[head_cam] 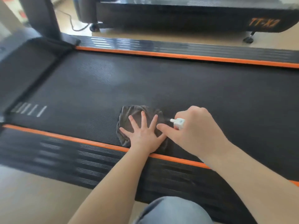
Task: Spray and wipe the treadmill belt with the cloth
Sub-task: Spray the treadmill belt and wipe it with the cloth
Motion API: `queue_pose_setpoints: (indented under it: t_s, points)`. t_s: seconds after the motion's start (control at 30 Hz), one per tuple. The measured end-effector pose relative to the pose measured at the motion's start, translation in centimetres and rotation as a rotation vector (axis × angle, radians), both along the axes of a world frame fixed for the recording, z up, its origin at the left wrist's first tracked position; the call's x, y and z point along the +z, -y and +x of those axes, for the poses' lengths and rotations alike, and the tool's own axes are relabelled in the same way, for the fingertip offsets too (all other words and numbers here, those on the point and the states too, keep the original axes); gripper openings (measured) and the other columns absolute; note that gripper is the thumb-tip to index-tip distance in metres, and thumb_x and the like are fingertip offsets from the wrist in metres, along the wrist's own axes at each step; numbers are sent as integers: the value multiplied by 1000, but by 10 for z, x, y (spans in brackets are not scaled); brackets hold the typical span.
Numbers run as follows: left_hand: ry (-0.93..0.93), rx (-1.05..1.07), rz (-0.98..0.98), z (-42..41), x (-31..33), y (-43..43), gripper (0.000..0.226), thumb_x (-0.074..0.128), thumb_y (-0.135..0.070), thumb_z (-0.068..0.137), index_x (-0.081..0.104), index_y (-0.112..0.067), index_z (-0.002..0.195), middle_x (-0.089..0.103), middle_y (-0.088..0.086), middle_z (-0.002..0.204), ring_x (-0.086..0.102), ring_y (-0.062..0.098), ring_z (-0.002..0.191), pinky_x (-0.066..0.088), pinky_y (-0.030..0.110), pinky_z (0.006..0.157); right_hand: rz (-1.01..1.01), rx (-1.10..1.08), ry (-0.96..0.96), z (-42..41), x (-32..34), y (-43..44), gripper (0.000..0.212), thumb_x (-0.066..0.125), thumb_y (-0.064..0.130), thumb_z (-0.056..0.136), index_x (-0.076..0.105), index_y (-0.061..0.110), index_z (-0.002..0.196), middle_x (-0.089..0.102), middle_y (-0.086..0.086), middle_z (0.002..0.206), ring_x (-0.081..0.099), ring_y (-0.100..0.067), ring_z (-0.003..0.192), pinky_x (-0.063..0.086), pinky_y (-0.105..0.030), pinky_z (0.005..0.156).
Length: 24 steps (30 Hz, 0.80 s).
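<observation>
Belt [210, 94] black, orange-edged; floor [40, 199] beige

The black, textured treadmill belt [178, 88] carries a crumpled dark grey cloth [134, 110], which lies on it just beyond the near orange strip [72, 139]. Well to the left of the cloth a row of short white lines [30, 110] marks the belt, and beyond the cloth to the left a paler, hazy patch [100, 73] shows on the surface. The treadmill stands on a pale floor [32, 191], and far beyond the cloth, past the far orange strip [178, 55], a second black treadmill [178, 16] and a black cable [72, 25] rest on that floor.
</observation>
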<state>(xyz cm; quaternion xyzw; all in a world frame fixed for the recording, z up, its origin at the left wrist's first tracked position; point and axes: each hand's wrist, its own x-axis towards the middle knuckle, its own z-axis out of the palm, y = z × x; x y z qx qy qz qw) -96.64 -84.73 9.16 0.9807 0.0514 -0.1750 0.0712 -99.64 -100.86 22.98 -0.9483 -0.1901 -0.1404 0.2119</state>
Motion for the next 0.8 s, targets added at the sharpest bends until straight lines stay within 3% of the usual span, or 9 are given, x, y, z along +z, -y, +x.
queue_pose_setpoints:
  t_s: [0.13,0.23,0.43,0.53,0.63,0.73,0.8]
  points:
    - [18,11,33,-1,5,2,90,8,-91,76,-11,-53,155,-25,1,167,-30,50,145,-10,86,100,41,-48,-108,-6,8,22,48,71,63,79,57,21,61,49,8,55,48,-19,65,42,-31,59]
    - [9,-12,36,-1,7,27,88,12,-91,81,-10,-50,156,-25,3,167,-29,52,145,-12,86,98,11,-130,-181,-8,15,53,45,69,65,80,52,27,63,52,11,59,50,-16,67,43,-30,60]
    - [61,-559,18,-7,9,97,88,22,-90,83,-2,-50,158,-18,-4,169,-28,42,149,-14,83,102,-202,-272,-277,-3,-1,87,49,61,65,85,53,24,59,52,8,62,53,-19,70,37,-28,54]
    - [113,-336,-14,-2,5,88,94,23,-97,74,3,-54,156,-14,-8,170,-24,38,151,-18,80,103,-262,-335,-337,-5,-10,92,52,56,70,86,59,24,63,46,10,64,52,-19,80,38,-28,57]
    - [80,-74,-15,0,1,73,100,18,-100,69,-1,-55,156,-18,-7,169,-27,40,150,-17,81,102,-240,-360,-382,-9,-12,99,50,57,75,83,47,31,62,53,8,73,52,-21,92,45,-32,67]
    - [52,-28,-11,2,6,71,102,17,-101,68,-2,-53,156,-20,-5,169,-28,42,149,-15,83,102,-263,-349,-455,-12,-12,109,44,60,70,85,59,27,76,59,8,84,53,-22,97,51,-33,72]
    - [24,-18,-3,4,9,75,102,17,-100,69,-5,-53,156,-22,-3,168,-28,46,148,-14,84,100,-310,-342,-514,-8,-14,119,38,57,60,89,60,23,81,59,7,88,57,-22,97,47,-29,69]
